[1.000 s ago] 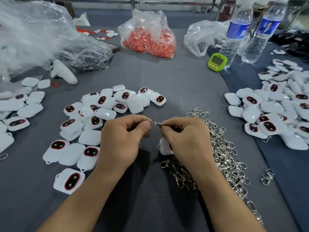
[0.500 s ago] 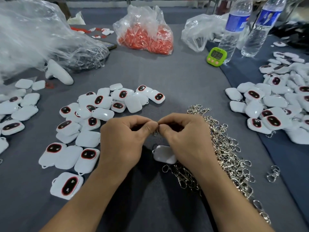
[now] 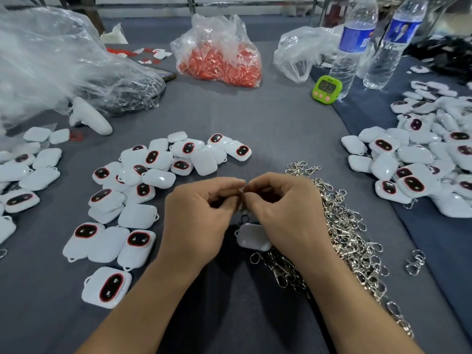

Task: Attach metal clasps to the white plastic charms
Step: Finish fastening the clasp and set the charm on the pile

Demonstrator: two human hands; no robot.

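Pinching one metal clasp point(image 3: 244, 212) at frame centre, the left hand point(image 3: 199, 215) and right hand point(image 3: 283, 213) meet fingertip to fingertip; the white charm point(image 3: 252, 237) sits just below. Fingers hide the join, perhaps half-threaded: spread the clasp's gap and feed the charm fully on.

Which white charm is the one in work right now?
The blank-side-up charm just under the left hand and right hand, at the clasp both pinch. The other charms lie untouched in heaps to either side.
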